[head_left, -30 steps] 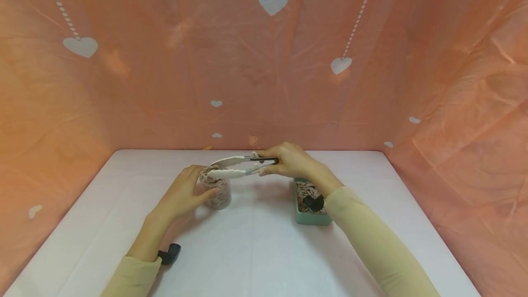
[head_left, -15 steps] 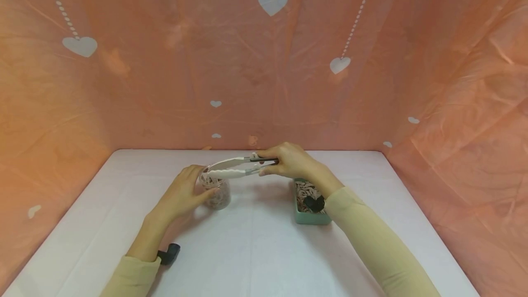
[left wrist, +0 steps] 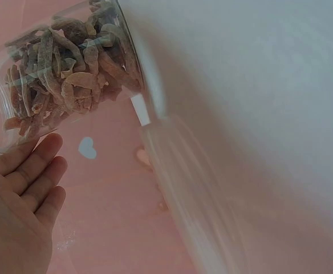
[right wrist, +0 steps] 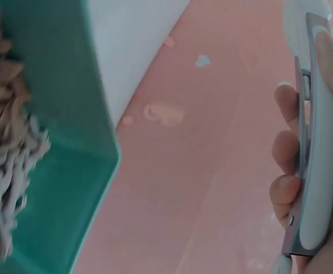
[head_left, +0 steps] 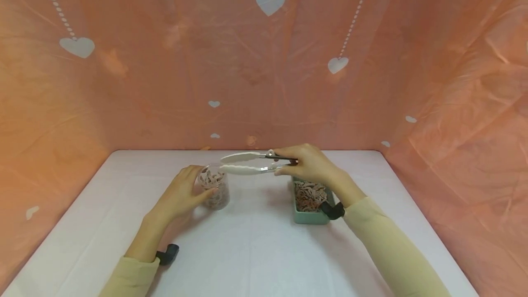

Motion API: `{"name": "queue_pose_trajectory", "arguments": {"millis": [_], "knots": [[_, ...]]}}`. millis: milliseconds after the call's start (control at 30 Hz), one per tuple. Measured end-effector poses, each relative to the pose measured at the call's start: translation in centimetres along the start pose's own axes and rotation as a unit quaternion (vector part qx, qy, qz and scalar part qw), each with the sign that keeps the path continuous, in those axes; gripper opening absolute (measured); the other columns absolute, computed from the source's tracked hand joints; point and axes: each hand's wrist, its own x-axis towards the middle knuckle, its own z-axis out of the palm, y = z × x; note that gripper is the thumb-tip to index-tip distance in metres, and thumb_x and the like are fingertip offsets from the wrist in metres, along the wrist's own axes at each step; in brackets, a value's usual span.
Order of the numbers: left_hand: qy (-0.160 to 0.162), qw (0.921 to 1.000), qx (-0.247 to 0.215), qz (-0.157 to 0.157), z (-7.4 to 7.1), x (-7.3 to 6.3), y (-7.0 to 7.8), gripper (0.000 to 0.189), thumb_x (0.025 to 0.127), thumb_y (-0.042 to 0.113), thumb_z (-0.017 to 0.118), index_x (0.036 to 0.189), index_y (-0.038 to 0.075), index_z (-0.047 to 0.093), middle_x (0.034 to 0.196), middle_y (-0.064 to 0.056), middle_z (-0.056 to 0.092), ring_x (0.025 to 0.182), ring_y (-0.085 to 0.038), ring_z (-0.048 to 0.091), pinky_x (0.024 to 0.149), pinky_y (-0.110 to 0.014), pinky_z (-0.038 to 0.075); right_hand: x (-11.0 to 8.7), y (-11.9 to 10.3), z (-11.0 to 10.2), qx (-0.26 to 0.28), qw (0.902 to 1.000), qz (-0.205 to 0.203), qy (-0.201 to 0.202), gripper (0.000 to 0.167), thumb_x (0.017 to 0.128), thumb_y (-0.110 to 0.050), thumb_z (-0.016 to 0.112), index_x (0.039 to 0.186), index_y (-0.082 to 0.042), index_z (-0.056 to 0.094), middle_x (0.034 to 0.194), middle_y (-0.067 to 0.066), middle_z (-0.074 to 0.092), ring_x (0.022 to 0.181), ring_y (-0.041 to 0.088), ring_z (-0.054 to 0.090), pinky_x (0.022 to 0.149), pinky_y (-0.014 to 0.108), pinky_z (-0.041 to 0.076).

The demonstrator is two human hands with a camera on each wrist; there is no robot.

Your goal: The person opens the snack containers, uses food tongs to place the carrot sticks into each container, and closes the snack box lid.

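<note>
My left hand [head_left: 183,191] holds a clear jar [head_left: 220,198] upright on the table, thumb on its near side and fingers behind it. Brown, powdery dried strips [left wrist: 69,68] lie inside the jar, below its rim. In my right hand [head_left: 309,162] I grip white-tipped tongs [head_left: 243,169] by their metal and pale handles. The tongs lie level just right of the jar's mouth, their tips spread, with nothing seen between them. Below my right wrist stands a green rectangular tub [head_left: 310,218] holding more of the strips [right wrist: 1,125].
A white-covered table [head_left: 255,251] lies under everything. Orange cloth [head_left: 165,81] with pale hearts hangs at the back and both sides. Each wrist carries a black camera mount [head_left: 168,255].
The tongs have come out from the jar's mouth to the right, with my right hand and forearm, and the strips have settled lower in the jar. My left hand stays on the jar.
</note>
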Motion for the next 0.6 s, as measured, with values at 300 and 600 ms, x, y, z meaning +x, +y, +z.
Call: {"name": "queue_pose_trajectory", "arguments": {"millis": [300, 600], "knots": [[-0.007, 0.9999, -0.001, -0.011, 0.2, 0.0, -0.3, 0.071, 0.094, 0.04, 0.076, 0.142, -0.006, 0.052, 0.139, -0.025, 0.056, 0.134, -0.046, 0.048, 0.114, -0.063, 0.037, -4.7, 2.1, -3.0, -0.003, 0.9986, 0.049, 0.022, 0.059, 0.084, -0.026, 0.089, 0.137, -0.009, 0.069, 0.128, 0.007, 0.073, 0.073, 0.011, 0.06, 0.066, 0.03, 0.05], [-0.015, 0.9997, -0.003, -0.021, 0.1, 0.0, -0.1, 0.072, 0.096, 0.042, 0.074, 0.143, -0.007, 0.05, 0.142, -0.027, 0.053, 0.136, -0.047, 0.045, 0.115, -0.064, 0.036, -9.1, 4.6, -5.1, -0.082, 0.9932, 0.084, 0.001, 0.059, 0.086, -0.03, 0.087, 0.136, -0.006, 0.069, 0.12, 0.007, 0.075, 0.074, 0.01, 0.057, 0.066, 0.031, 0.05]]}}
